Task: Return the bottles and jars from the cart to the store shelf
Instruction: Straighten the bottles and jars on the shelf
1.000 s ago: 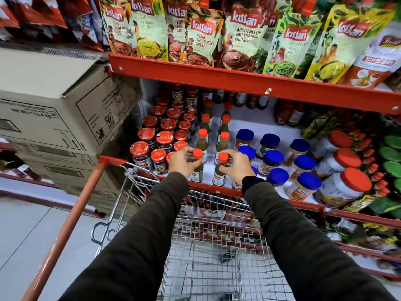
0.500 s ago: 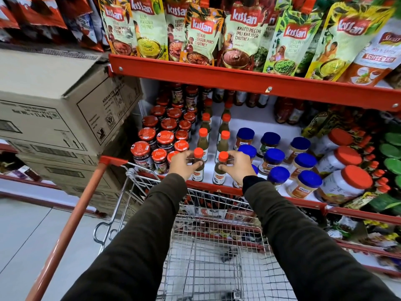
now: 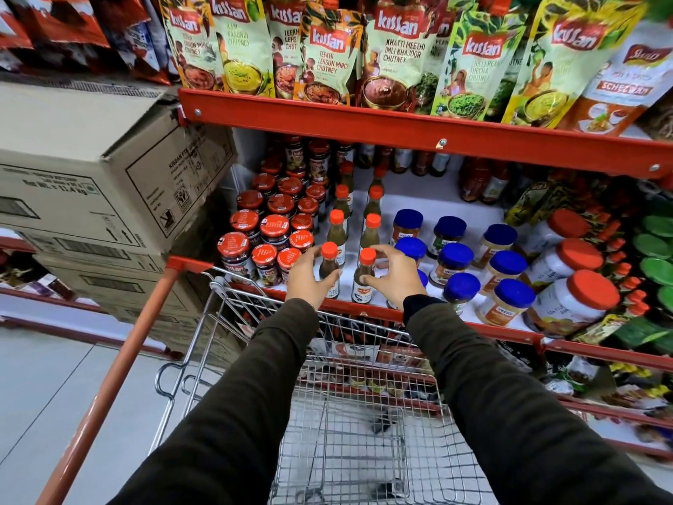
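Note:
Two small dark sauce bottles with orange caps stand side by side at the front edge of the white store shelf (image 3: 429,198). My left hand (image 3: 306,282) wraps the left bottle (image 3: 329,266), thumb across its body. The right bottle (image 3: 363,277) is gripped by my right hand (image 3: 397,275), whose fingers arch past its cap. More bottles of the same kind (image 3: 337,227) line up in two rows behind them. The wire cart (image 3: 364,442) sits below my arms, pushed against the shelf, and its basket looks bare.
Red-lidded jars (image 3: 262,231) crowd the shelf left of the bottles. Blue-lidded jars (image 3: 455,256) and big orange-lidded jars (image 3: 579,297) fill the right. Stacked cardboard boxes (image 3: 91,176) stand at the left beside the cart's orange handle (image 3: 120,362). Chutney pouches (image 3: 327,49) hang over the upper red shelf edge (image 3: 400,129).
Both hands stay on the same two bottles at the shelf front. They have barely shifted; only the view has moved slightly.

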The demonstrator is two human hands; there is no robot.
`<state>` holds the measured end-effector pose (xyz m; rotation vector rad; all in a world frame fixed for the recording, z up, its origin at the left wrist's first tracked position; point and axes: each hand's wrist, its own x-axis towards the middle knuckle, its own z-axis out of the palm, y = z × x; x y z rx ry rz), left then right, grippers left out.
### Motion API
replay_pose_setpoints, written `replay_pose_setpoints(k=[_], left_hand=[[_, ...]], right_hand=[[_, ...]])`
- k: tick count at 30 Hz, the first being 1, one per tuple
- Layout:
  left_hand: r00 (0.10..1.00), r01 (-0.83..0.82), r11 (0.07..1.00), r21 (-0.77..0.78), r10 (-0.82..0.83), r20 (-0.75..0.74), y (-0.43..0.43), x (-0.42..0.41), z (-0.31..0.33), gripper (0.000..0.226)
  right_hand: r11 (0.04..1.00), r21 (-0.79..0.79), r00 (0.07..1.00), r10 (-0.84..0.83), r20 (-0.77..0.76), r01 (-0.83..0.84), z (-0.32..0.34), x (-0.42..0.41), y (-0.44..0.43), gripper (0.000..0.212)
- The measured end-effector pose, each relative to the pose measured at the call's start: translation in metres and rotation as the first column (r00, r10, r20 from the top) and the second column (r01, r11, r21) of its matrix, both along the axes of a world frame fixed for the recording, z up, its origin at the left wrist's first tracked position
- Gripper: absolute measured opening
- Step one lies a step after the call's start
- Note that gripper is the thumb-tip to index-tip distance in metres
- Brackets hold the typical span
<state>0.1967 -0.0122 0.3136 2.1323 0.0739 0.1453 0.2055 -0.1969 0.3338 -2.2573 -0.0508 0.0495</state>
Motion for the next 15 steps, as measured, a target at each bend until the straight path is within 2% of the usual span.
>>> replay_pose_setpoints(k=[3, 5, 7, 11, 15], left_hand=[[0.987, -0.132, 0.990, 0.043, 0.128, 0.093, -0.013, -0.018, -0.012, 0.063], [0.960, -0.228, 0.967, 0.117, 0.203, 0.190, -0.028, -0.034, -0.016, 0.059], [0.954, -0.234, 0.964, 0.128, 0.202, 0.222, -0.050, -0.049, -0.018, 0.051], [0.973, -0.043, 0.998, 0.052, 0.030, 0.227, -0.101, -0.067, -0.029, 0.037], [0.979, 0.191, 0.950, -0.246, -0.167, 0.114, -0.162, -0.073, -0.035, 0.034]], right_hand=[[0.996, 0.043, 0.986, -0.078, 0.147, 0.073, -0.004, -0.018, -0.021, 0.047], [0.982, 0.076, 0.951, -0.186, 0.248, 0.172, -0.009, -0.029, -0.041, 0.035], [0.951, 0.093, 0.905, -0.308, 0.294, 0.293, -0.016, -0.039, -0.066, 0.030], [0.883, 0.104, 0.866, -0.469, 0.176, 0.457, -0.031, -0.052, -0.113, 0.038], [0.860, 0.320, 0.917, -0.386, -0.102, 0.397, -0.038, -0.059, -0.140, 0.063]])
